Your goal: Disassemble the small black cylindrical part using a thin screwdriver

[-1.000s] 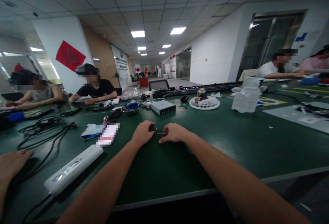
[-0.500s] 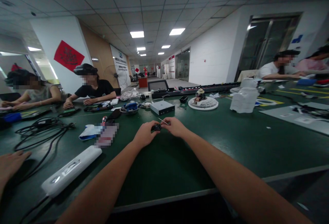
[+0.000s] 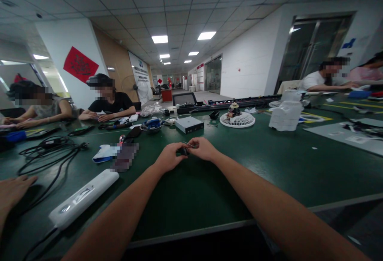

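Observation:
Both my arms reach out over the dark green table (image 3: pixel 263 161). My left hand (image 3: pixel 168 158) is closed around a small black part (image 3: pixel 184 151), pinched between thumb and fingers. My right hand (image 3: pixel 203 148) meets it from the right, fingers pinched on a thin light pin or wire (image 3: pixel 189 144) that touches the black part. Both hands hover just above the table top, close together at the middle of the view.
A white power strip (image 3: pixel 82 198) and black cables (image 3: pixel 50 149) lie at the left, near another person's hand (image 3: pixel 13 191). A silver box (image 3: pixel 189 124), a white fan grille (image 3: pixel 237 119) and a translucent plastic housing (image 3: pixel 285 114) stand further back. Other people sit around the table.
My hands lifted off the table and came together. The thin pin, held apart and lying low a second ago, is now against the black part.

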The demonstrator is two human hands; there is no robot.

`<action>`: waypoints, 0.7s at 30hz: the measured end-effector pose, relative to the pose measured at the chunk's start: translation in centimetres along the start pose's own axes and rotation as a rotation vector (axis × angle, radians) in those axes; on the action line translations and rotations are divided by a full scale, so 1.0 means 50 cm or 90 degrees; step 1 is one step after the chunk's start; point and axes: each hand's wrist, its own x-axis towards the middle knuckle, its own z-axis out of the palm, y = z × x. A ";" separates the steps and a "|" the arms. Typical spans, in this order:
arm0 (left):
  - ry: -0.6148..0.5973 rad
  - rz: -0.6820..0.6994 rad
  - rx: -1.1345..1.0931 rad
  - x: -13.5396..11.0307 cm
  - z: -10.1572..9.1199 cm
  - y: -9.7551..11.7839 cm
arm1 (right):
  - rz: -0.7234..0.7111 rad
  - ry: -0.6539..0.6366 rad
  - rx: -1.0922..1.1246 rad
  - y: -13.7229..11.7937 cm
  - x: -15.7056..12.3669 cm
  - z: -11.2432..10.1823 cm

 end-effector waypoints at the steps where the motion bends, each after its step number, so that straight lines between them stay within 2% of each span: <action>1: 0.006 0.004 -0.001 0.000 0.000 0.000 | 0.006 0.003 -0.001 -0.001 0.000 0.001; 6: 0.051 -0.026 0.006 0.006 0.007 -0.016 | 0.061 0.025 -0.051 -0.005 0.003 -0.002; 10: 0.069 -0.124 0.058 0.008 0.015 -0.043 | 0.039 0.053 -0.145 -0.013 0.001 -0.017; 13: 0.070 -0.165 0.079 0.006 0.016 -0.054 | 0.015 0.021 -0.211 -0.025 -0.005 -0.030; 16: 0.066 -0.163 0.064 0.005 0.014 -0.049 | 0.000 -0.021 -0.238 -0.036 -0.010 -0.035; 21: 0.032 -0.108 0.069 0.007 0.013 -0.030 | 0.001 -0.025 -0.294 -0.042 -0.012 -0.029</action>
